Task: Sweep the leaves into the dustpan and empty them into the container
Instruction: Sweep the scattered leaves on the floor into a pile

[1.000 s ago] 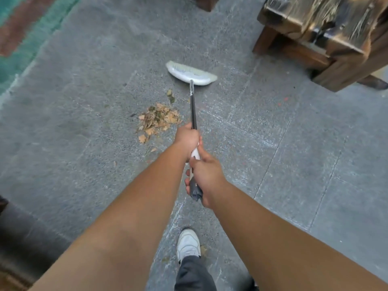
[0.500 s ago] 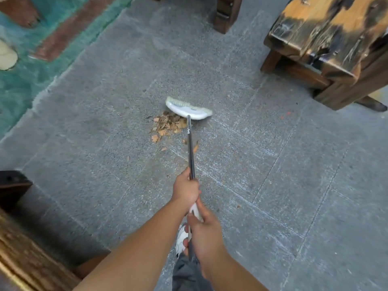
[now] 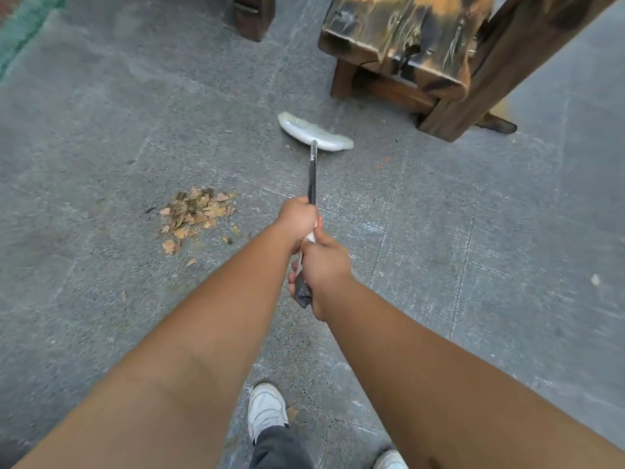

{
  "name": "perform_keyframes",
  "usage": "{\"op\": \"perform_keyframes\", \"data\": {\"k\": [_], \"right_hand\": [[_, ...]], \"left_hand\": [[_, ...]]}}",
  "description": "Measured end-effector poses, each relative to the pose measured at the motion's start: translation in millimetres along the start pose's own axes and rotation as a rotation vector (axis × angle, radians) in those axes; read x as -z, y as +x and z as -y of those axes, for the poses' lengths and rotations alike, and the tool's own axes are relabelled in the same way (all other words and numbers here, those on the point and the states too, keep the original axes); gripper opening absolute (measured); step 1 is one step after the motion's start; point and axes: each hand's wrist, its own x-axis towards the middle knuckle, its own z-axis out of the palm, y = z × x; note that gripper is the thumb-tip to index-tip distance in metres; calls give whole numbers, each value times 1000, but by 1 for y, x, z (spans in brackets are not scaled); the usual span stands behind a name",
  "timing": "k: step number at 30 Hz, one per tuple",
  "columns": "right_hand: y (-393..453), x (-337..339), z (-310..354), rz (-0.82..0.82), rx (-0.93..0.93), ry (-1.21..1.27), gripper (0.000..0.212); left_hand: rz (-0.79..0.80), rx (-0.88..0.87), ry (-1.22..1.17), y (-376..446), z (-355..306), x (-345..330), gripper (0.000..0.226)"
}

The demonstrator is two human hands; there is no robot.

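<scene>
A broom with a pale bristle head (image 3: 314, 132) and a thin dark handle (image 3: 311, 177) reaches out ahead of me over the grey stone floor. My left hand (image 3: 299, 220) grips the handle higher up, and my right hand (image 3: 323, 265) is closed around its dark end grip. A small pile of dry brown leaves (image 3: 194, 214) lies on the floor to the left of the handle, well apart from the broom head. A few stray leaves (image 3: 170, 247) lie just in front of the pile. No dustpan or container is in view.
A dark, worn wooden bench (image 3: 406, 45) stands at the upper right, close beyond the broom head. Another wooden leg (image 3: 253, 15) shows at the top. A green strip (image 3: 20, 32) edges the floor at upper left. My white shoes (image 3: 265, 411) are at the bottom.
The broom head has left the leaf pile and swung out to the right and farther away, toward the bench. The leaf pile stays gathered on the left. Both hands keep their grip.
</scene>
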Motion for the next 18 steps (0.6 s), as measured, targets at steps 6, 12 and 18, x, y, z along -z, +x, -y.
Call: {"op": "perform_keyframes", "data": {"k": [6,12,18], "right_hand": [[-16,-7,-63,12,-45,50,49],[-80,-15,-138,70,-96,70,49],[-138,4,-181,134,-92,-37,41]], "left_hand": [[-26,65,60,-35,47,16,29],[-94,109,32,-118,103,52,38],[-156,167,-53,-190,144,65,34]]}}
